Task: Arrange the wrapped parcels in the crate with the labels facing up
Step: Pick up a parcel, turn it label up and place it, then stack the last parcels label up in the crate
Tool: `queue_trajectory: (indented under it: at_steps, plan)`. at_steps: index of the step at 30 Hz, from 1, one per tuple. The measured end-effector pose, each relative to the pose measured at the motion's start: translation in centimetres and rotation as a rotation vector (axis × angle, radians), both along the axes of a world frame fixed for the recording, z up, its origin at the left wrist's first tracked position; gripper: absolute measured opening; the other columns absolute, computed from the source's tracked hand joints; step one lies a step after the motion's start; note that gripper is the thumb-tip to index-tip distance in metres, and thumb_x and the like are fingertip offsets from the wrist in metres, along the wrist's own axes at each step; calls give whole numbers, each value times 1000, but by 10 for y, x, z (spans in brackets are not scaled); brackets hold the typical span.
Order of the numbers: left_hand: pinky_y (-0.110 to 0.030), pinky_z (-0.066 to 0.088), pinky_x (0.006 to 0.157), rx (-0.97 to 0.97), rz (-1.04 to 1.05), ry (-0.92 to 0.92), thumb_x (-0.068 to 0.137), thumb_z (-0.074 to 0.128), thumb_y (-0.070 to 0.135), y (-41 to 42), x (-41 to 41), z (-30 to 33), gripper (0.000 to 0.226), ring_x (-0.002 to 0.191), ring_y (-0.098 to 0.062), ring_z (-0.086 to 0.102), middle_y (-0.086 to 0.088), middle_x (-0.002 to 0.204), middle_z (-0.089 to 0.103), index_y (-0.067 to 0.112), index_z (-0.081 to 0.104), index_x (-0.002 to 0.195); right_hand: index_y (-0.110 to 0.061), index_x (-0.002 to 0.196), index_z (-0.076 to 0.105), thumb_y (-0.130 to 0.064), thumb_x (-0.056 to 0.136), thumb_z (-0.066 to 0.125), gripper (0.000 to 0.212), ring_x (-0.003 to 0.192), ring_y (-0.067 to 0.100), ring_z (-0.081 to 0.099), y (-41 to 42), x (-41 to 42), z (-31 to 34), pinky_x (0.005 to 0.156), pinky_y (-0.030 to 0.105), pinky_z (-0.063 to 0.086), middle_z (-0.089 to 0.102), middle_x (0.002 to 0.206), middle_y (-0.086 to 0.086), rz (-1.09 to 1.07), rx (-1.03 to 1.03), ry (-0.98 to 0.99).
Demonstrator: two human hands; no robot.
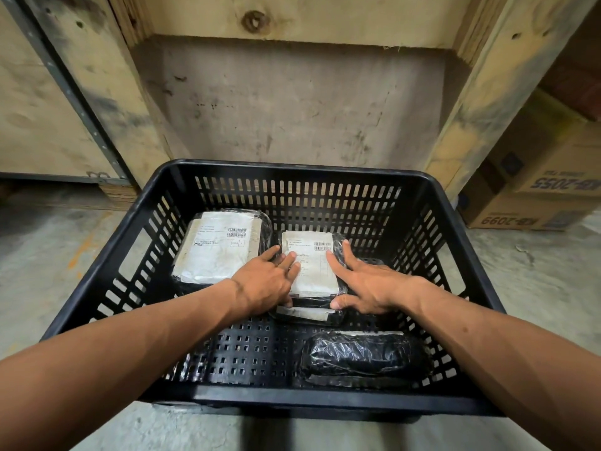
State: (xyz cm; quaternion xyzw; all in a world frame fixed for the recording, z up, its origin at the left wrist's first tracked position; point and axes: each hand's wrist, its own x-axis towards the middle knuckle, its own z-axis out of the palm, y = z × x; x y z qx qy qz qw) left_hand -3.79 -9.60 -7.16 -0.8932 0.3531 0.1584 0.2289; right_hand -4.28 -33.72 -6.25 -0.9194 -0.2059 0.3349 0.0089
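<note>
I am reaching with both arms into the black crate [227, 393], which is standing on a concrete floor [39, 255] in front of a wooden wall [292, 102]. My left grip [265, 281] is lying flat and spread on the left edge of the middle parcel [310, 265], with the fingers over its white label. My right grip [361, 281] is also wide and flat, pressing on the right edge of the same parcel, while its thumb is touching the near corner. Neither grip is closing around anything; the parcel is sitting between them, label facing up. It is resting on another wrapped parcel [305, 315], whose pale edge is showing just under my thumbs. Just beside my left grip, on its outer side, a bigger parcel [221, 245] is lying with its label up too. Nearer to me, under my right forearm, a dark parcel [361, 359] is showing only black wrap. Cardboard boxes [533, 203] are standing far beyond my right grip.
</note>
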Motion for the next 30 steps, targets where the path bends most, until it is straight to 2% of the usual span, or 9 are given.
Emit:
queue_trajectory:
  at_steps: [5, 8, 10, 12, 15, 19, 22, 25, 30]
  plan:
    - [-48, -10, 121, 32, 5, 18, 105, 23, 57, -3, -5, 8, 80, 155, -36, 2, -23, 166, -2, 2, 0, 159, -38, 160, -23, -72, 93, 50, 105, 152, 41, 30, 6, -2, 14, 123, 54, 27, -32, 166, 10, -7, -101, -69]
    - [-50, 4, 126, -62, -17, 57, 102, 30, 61, -7, -14, 27, 81, 153, -34, 19, -19, 167, 15, 6, 17, 159, -39, 163, -13, -67, 95, 53, 99, 152, 38, 33, 8, -8, 34, 123, 55, 28, -16, 172, 11, 23, -107, -66]
    - [-47, 26, 123, -284, -23, 86, 99, 34, 64, -9, -24, 39, 75, 142, -28, 44, -10, 160, 39, 15, 33, 156, -42, 165, 11, -62, 96, 56, 84, 155, 32, 28, 4, -15, 55, 125, 53, 25, 10, 174, 6, 75, -19, -72]
    - [-40, 48, 107, -527, 28, 178, 94, 38, 70, -11, -37, 49, 71, 121, -20, 62, -3, 143, 59, 24, 44, 149, -41, 154, 45, -56, 95, 62, 63, 149, 25, 41, -6, -23, 78, 123, 47, 32, 41, 164, -1, 98, 99, -76]
    - [-36, 57, 95, -708, 109, 357, 86, 49, 77, -13, -54, 58, 71, 109, -13, 67, 1, 129, 68, 25, 59, 133, -45, 122, 73, -58, 85, 75, 39, 118, 27, 69, -24, -40, 100, 105, 46, 52, 73, 129, -5, 53, 202, -43]
    - [-38, 56, 97, -674, 163, 477, 75, 67, 74, -24, -67, 61, 69, 110, -17, 66, -1, 125, 70, 24, 63, 123, -45, 104, 76, -66, 71, 83, 40, 95, 20, 71, -38, -63, 105, 81, 38, 59, 75, 100, -11, -31, 160, -34]
    - [-35, 56, 87, -569, 177, 507, 76, 79, 57, -35, -72, 56, 60, 98, -24, 67, -7, 109, 73, 22, 60, 121, -39, 111, 70, -69, 65, 85, 57, 87, 12, 63, -27, -69, 100, 62, 24, 44, 67, 92, -12, 5, 35, -45]
    - [-35, 55, 92, -684, 290, 607, 79, 82, 45, -35, -71, 50, 58, 100, -23, 66, -6, 115, 69, 15, 59, 123, -30, 123, 64, -63, 67, 88, 69, 95, 20, 63, -12, -73, 86, 68, 30, 46, 66, 104, -4, 59, -47, 4]
    - [-39, 53, 102, -963, 424, 725, 82, 79, 21, -20, -65, 58, 39, 103, -13, 67, 3, 115, 71, 14, 66, 118, -27, 119, 71, -55, 78, 82, 51, 91, 21, 69, -10, -63, 94, 81, 35, 57, 76, 100, 0, 36, 3, -35]
